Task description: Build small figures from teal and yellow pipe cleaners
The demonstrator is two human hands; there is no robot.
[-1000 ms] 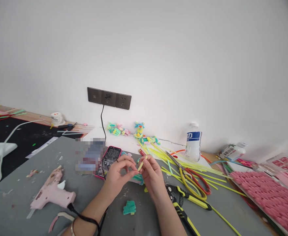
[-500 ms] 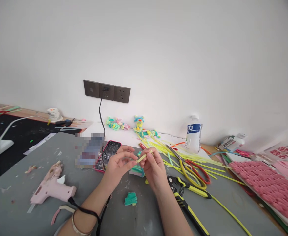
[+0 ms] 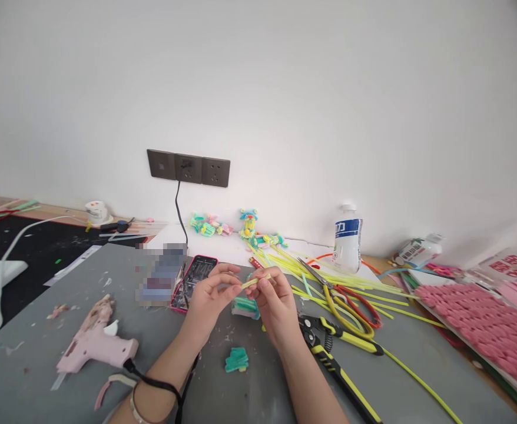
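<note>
Between my two hands runs a short pale-yellow pipe cleaner piece [image 3: 250, 282]. The fingertips of my left hand [image 3: 214, 294] pinch its left end, while my right hand [image 3: 274, 294] grips its right end between thumb and forefinger. Just beneath them on the grey mat lies a teal and pale striped bundle [image 3: 244, 307], partly covered by my right hand. Closer to me rests a small teal fuzzy piece [image 3: 237, 359] with a bit of yellow at its lower edge.
At left lies a pink glue gun [image 3: 95, 344], its black cord crossing my left forearm. Pliers [image 3: 333, 347], scissors [image 3: 329, 291] and yellow pipe cleaners [image 3: 347, 277] are at right. A phone [image 3: 201, 268], small fuzzy figures [image 3: 248, 222] and a bottle [image 3: 347, 241] stand or lie farther back.
The yellow piece has turned from a steeper slant to nearly level. My hands stay close together, and the view has shifted slightly.
</note>
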